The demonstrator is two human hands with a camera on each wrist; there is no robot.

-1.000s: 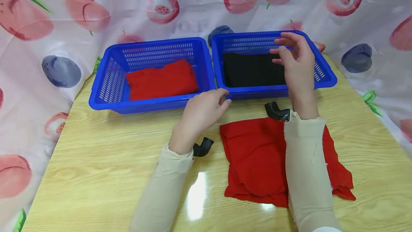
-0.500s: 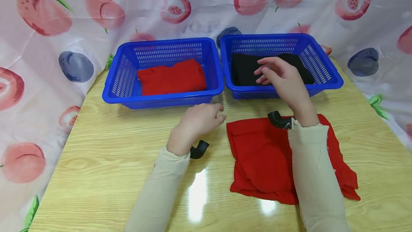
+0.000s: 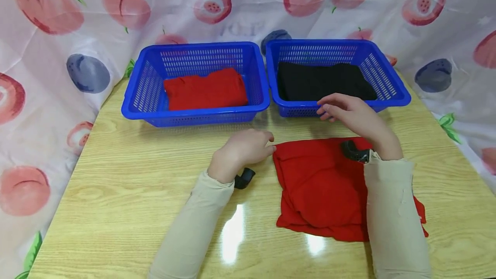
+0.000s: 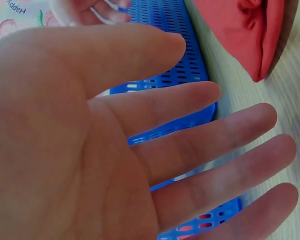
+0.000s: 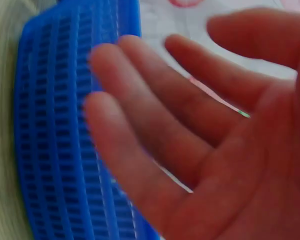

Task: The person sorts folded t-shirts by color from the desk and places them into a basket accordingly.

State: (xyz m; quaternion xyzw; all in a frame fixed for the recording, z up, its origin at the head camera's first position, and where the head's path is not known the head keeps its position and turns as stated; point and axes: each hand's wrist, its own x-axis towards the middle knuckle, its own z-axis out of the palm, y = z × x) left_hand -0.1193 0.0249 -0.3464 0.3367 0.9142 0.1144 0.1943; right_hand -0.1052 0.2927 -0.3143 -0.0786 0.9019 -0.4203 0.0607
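Note:
A red cloth garment [image 3: 321,188], flat and rumpled, lies on the table at the right, partly hidden under my right forearm. My left hand [image 3: 248,147] hovers by its upper left corner; in the left wrist view its fingers [image 4: 205,150] are spread and hold nothing. Over the front rim of the right blue basket [image 3: 294,109] my right hand [image 3: 356,115] hangs in the air, fingers relaxed, nothing in them. Folded black cloth [image 3: 321,81] lies inside that basket. The left blue basket [image 3: 197,117] contains a folded red cloth [image 3: 207,91].
The two baskets stand side by side at the back of the wooden table [image 3: 135,193]. Behind them hangs a fruit-printed curtain [image 3: 248,7]. A black wrist mount [image 3: 244,178] sticks out beside each wrist.
My right hand has come down and back from above the right basket to its front rim. My left hand has drawn back from the left basket's front towards the red garment's corner.

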